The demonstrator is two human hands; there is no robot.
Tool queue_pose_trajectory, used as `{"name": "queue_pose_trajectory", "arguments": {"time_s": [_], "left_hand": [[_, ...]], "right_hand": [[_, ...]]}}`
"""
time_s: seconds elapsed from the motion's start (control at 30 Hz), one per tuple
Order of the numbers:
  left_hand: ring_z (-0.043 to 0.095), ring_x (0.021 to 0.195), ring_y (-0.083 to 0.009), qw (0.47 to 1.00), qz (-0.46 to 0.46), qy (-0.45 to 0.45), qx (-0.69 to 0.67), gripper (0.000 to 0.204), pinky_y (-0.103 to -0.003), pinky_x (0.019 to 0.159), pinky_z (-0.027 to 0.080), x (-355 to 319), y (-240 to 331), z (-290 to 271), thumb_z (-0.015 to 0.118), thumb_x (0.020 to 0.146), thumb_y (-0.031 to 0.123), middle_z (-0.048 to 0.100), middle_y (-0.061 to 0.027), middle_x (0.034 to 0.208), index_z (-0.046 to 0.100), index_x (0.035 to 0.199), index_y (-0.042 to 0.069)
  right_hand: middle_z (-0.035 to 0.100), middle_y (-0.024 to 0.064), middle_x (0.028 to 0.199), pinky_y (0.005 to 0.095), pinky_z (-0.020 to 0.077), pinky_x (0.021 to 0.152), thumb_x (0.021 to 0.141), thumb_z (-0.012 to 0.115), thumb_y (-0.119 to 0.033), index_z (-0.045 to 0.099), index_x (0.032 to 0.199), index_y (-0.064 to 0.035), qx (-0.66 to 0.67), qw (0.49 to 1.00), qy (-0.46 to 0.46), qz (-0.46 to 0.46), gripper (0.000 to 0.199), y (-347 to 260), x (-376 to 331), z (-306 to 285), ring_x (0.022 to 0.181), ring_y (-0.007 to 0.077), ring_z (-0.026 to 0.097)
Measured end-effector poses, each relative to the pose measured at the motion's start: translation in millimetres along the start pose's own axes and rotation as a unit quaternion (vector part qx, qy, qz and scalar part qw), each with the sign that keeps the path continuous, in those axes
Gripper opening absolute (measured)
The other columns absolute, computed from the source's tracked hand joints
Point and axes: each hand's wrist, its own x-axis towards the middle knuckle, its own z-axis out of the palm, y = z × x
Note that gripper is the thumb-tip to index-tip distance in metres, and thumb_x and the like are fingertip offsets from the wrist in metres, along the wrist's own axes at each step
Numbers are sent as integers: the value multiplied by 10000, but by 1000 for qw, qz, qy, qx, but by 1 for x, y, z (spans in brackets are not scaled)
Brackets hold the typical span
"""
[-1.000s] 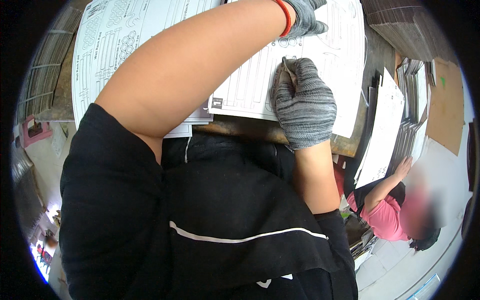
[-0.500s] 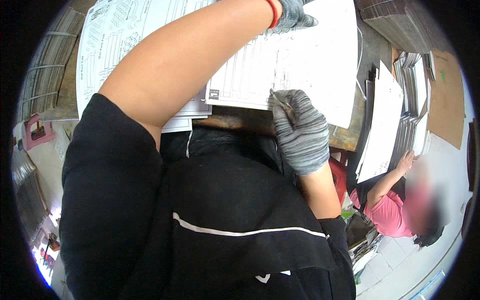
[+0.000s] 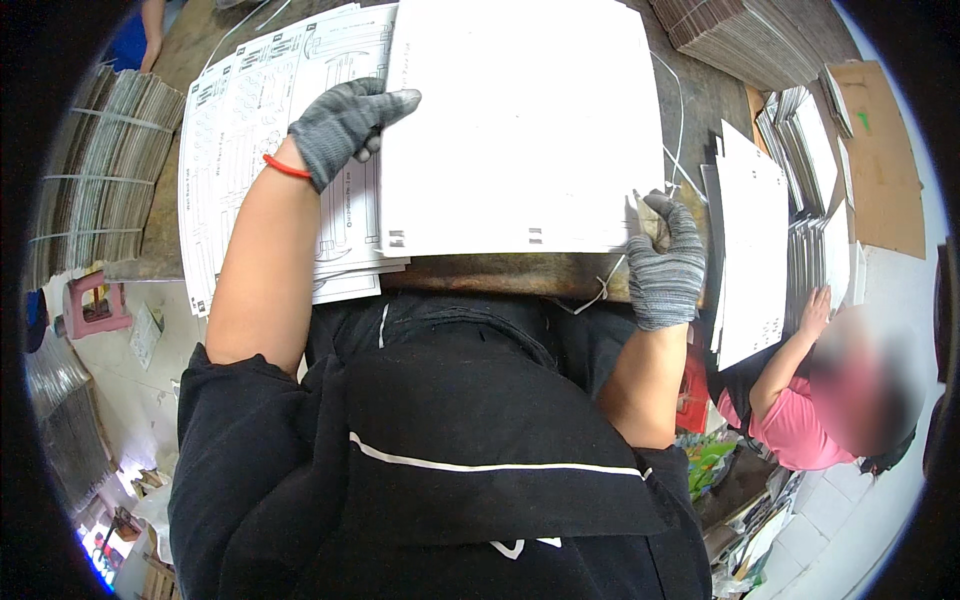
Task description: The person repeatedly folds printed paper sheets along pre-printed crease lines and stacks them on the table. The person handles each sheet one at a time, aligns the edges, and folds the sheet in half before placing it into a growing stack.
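One sheet (image 3: pixel 520 130): probably light, bendy; take opposite edges.
Your left hand (image 3: pixel 348 128): half-open over its edge.
Your right hand (image 3: pixel 668 262): curled by a corner; contents unclear.

Two gloved hands (image 3: pixel 345 125) (image 3: pixel 668 275), one red wristband (image 3: pixel 287 167), one pink stool (image 3: pixel 100 326).

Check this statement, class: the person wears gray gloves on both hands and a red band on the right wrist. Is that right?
Not quite. The head view shows the red band on the left wrist, not the right. The person does wear gray gloves on both hands.
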Motion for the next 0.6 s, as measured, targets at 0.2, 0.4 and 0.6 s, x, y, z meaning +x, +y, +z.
{"name": "queue_pose_trajectory", "arguments": {"time_s": [0.2, 0.4, 0.6], "left_hand": [[599, 1052, -250, 995, 31, 89, -30, 664, -347, 908, 484, -24, -55, -69, 722, 826, 400, 646, -167, 1149, 563, 1291, -45], [621, 983, -189, 957, -102, 266, 63, 542, -303, 875, 496, -56, -212, -237, 711, 890, 297, 659, -128, 1148, 559, 1292, -34], [667, 1016, -344, 868, -127, 292, 382, 500, -377, 895, 506, -44, -176, -218, 744, 820, 272, 677, -244, 1098, 613, 1219, 2]], "right_hand": [[634, 199, 1177, 372, 474, 1017, 734, 537, 106, 601, 1126, 33, -2, 995, -8, -100, 404, 28, -6, 8, 1126, 299, 616], [642, 179, 1160, 393, 473, 995, 721, 584, 60, 612, 1111, 13, -57, 985, 18, -163, 394, 38, -5, 15, 1087, 326, 617], [644, 156, 1151, 399, 452, 994, 702, 593, 67, 614, 1123, -3, -86, 983, 40, -156, 427, 46, -7, 15, 1058, 314, 592]]}}
